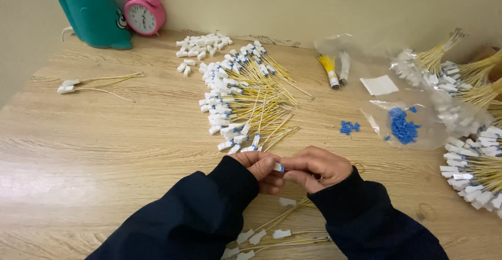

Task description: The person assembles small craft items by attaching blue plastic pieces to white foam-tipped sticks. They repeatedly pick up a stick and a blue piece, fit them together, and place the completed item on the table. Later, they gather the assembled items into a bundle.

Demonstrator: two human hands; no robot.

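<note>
Pinching a small white connector [278, 167] between closed fingertips, the left hand [260, 170] and right hand [316, 168] meet above the wooden table [104, 145], just below a pile of yellow cables [243, 100].

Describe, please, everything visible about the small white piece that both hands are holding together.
The small white piece looks like a plastic connector with a blue mark at its tip. It is pinched between the fingers of the left hand and the right hand, just above the wooden table. Most of it is hidden by the fingers; its full shape cannot be told.
</note>
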